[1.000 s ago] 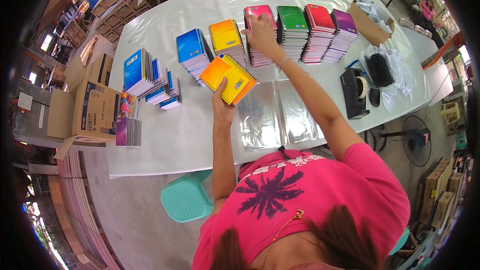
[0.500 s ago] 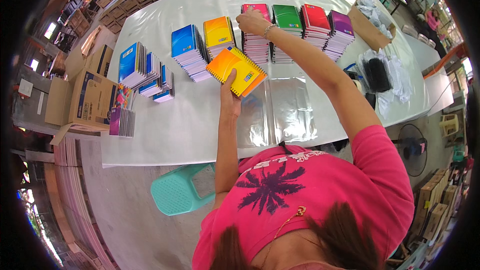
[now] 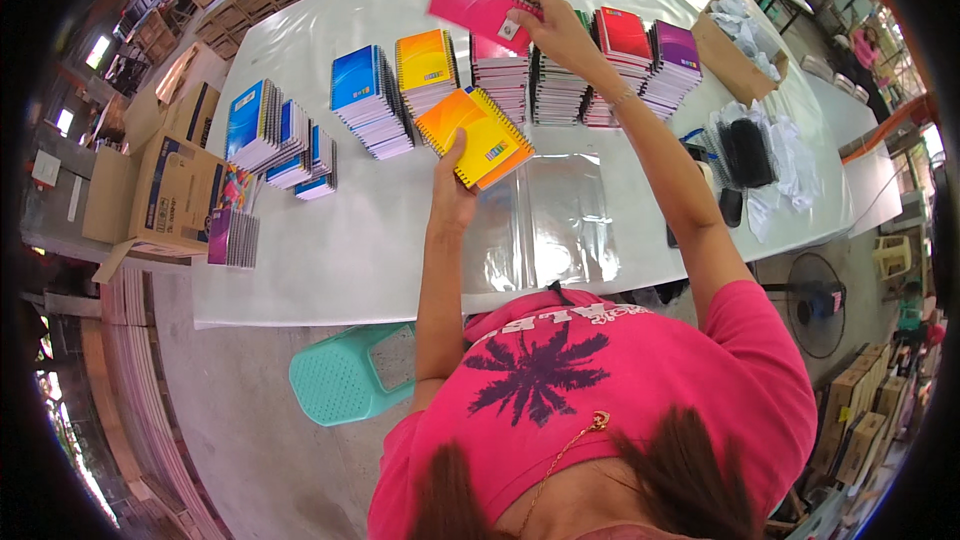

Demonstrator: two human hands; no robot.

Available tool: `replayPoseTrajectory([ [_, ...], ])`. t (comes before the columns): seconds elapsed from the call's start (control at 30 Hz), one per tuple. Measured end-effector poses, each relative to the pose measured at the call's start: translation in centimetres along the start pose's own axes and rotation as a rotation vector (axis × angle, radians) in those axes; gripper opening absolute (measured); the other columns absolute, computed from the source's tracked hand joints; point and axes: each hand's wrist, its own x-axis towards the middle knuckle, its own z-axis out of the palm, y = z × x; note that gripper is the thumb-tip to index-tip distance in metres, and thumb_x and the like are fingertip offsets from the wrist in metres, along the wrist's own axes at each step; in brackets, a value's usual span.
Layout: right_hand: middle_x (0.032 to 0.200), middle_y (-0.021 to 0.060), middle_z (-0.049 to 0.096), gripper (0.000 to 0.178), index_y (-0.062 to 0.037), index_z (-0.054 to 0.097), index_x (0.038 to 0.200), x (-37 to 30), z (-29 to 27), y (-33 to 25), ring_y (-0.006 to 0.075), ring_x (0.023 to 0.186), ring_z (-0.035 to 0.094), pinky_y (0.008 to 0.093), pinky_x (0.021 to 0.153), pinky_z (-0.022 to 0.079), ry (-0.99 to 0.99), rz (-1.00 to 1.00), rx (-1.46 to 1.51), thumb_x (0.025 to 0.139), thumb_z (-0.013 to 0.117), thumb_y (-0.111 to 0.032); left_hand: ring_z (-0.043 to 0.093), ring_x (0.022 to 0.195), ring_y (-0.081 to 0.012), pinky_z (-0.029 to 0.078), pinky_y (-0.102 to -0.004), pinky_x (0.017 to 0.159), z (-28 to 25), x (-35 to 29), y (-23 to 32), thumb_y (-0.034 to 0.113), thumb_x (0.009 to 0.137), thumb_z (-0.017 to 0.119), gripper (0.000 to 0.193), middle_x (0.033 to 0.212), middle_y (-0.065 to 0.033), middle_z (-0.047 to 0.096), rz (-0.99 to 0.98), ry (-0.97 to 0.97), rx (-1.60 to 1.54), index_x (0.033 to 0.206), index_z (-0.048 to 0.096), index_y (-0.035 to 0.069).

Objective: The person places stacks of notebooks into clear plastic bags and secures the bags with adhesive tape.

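Note:
My left hand (image 3: 455, 183) is closed on yellow spiral notebooks (image 3: 474, 137), gripped at their lower left edge over the near middle of the table; a blue edge shows beneath the top one. Up above the row of stacks, my right hand (image 3: 553, 24) pinches a pink spiral notebook (image 3: 475, 2) by its right end, tilted in the air. Below it stands the pink notebook stack (image 3: 499, 80). Beside that rise a green-topped stack (image 3: 560, 90), mostly behind my right hand, a red stack (image 3: 622, 35) and a purple stack (image 3: 674, 48). Left of them are yellow (image 3: 426, 60) and blue (image 3: 358, 80) stacks.
Smaller blue notebook piles (image 3: 262, 125) and a purple-edged pile (image 3: 233, 238) lie at the left, by an open cardboard box (image 3: 175, 195). Clear plastic film (image 3: 570, 230) covers the near table. A box of crumpled paper (image 3: 735, 50) and a black brush-like object (image 3: 750, 152) are at right.
My right hand has lifted a pink notebook off its stack and raised it up and away. My left hand still holds the yellow notebooks, almost in place.

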Motion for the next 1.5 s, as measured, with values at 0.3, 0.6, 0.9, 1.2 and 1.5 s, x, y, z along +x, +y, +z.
replayPoseTrajectory([
  [0.3,0.111,0.0095,0.066,0.047,-0.0048,0.068,0.098,-5.9,-2.7,0.0,0.0256,0.12,0.053,0.0363,0.102,0.041,-0.587,-0.244,-0.004,0.064,0.045,0.018,0.064,0.098,-0.0198,0.056,-0.0357,0.077,0.0,0.4,0.1,0.043,0.091,0.061,0.06,0.118,-0.0106,0.061,-0.202,-0.126,-0.033,0.131,0.045,0.002],
  [0.6,0.12,0.0155,0.062,0.038,-0.0084,0.062,0.119,-5.4,-5.6,13.0,0.0336,0.119,0.053,0.0425,0.1,0.042,0.012,-0.116,-0.761,0.083,0.056,0.003,0.065,0.083,-0.0162,0.052,-0.0315,0.071,2.2,3.1,-3.9,0.023,0.085,0.069,0.035,0.098,-0.0053,0.066,-0.342,-0.256,0.053,0.113,0.058,0.004],
  [0.9,0.121,0.0146,0.063,0.042,-0.0046,0.063,0.118,-10.2,-3.5,5.9,0.0309,0.112,0.06,0.0383,0.095,0.048,0.25,-0.166,-0.3,0.081,0.054,0.012,0.06,0.109,-0.0194,0.051,-0.0386,0.091,2.2,4.0,-4.8,0.039,0.092,0.06,0.051,0.12,-0.0091,0.059,-0.19,-0.188,-0.065,0.129,0.048,0.005],
  [1.2,0.112,0.0109,0.062,0.02,-0.0023,0.064,0.099,-12.2,-5.0,1.4,0.0265,0.12,0.054,0.0357,0.097,0.046,0.041,-0.082,0.259,0.089,0.049,0.007,0.059,0.113,-0.0257,0.053,-0.0461,0.089,1.5,3.7,-3.6,0.062,0.091,0.047,0.071,0.128,-0.0123,0.056,-0.263,-0.292,-0.117,0.136,0.043,0.007],
  [1.5,0.117,0.013,0.06,0.023,-0.0061,0.06,0.109,-8.0,-7.1,7.0,0.0312,0.12,0.053,0.0389,0.101,0.04,-0.24,-0.025,-0.085,0.089,0.05,0.002,0.063,0.106,-0.0243,0.056,-0.0405,0.089,2.4,2.1,-4.4,0.031,0.093,0.062,0.051,0.122,-0.0149,0.06,-0.579,-0.366,0.026,0.129,0.047,-0.001],
])
